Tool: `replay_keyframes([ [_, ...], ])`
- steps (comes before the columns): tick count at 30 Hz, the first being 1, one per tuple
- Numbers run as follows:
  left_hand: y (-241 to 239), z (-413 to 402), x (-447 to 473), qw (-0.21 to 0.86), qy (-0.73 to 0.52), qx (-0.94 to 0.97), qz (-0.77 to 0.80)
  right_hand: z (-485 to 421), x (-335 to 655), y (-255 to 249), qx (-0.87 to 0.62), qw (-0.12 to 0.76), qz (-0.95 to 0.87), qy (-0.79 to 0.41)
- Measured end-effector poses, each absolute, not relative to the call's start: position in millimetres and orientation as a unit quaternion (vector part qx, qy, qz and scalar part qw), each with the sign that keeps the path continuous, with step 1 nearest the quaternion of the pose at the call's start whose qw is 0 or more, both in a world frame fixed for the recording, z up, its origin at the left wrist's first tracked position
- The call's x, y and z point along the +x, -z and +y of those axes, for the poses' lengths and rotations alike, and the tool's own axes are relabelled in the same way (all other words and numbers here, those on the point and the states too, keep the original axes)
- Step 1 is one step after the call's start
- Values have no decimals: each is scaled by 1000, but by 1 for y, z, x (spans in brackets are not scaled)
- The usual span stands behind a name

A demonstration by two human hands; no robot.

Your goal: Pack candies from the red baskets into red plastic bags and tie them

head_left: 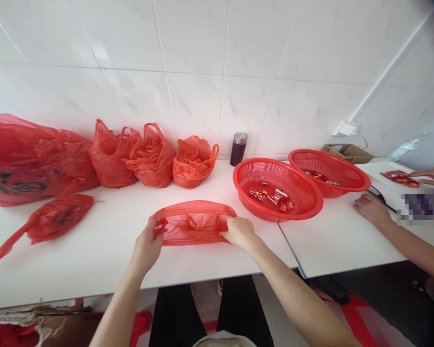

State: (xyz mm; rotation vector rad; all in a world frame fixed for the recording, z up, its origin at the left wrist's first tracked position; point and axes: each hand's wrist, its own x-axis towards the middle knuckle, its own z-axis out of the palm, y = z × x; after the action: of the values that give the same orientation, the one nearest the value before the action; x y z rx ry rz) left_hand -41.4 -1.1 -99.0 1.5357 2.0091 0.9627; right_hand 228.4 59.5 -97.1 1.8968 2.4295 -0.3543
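Observation:
A thin red plastic bag (pixel 193 238) is stretched wide between my two hands over the white table, its mouth facing up. At its left end, my left hand (pixel 147 245) is closed on the edge. My right hand (pixel 239 232) grips the opposite edge, thumb inside the mouth. Some creased plastic shows within the bag; I cannot make out anything else in it. Just beyond my right hand stands a red perforated basket (pixel 243 193) with several small red-and-white packets (pixel 278 196) in it.
Filled red bags (pixel 152 161) line the wall at left, and a knotted red bag (pixel 60 219) lies nearer. A dark flask (pixel 238 150) stands behind. Another red basket (pixel 361 180) and a cardboard box (pixel 350 153) are to the right, beside a co-worker's hand (pixel 372 209).

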Motion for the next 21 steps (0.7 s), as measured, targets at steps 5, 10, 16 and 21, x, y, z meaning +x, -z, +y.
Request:
replay_keyframes([
  [5, 94, -27, -54, 599, -528, 334, 502, 59, 238, 94, 612, 32, 773, 166],
  [10, 99, -38, -55, 649, -574, 190, 462, 45, 248, 82, 548, 20, 793, 265],
  [16, 99, -35, -34, 638, -564, 219, 477, 68, 300, 27, 322, -186, 774, 512],
  [21, 107, -27, -6, 646, -565, 230, 458, 149, 349, 2, 588, -127, 758, 252],
])
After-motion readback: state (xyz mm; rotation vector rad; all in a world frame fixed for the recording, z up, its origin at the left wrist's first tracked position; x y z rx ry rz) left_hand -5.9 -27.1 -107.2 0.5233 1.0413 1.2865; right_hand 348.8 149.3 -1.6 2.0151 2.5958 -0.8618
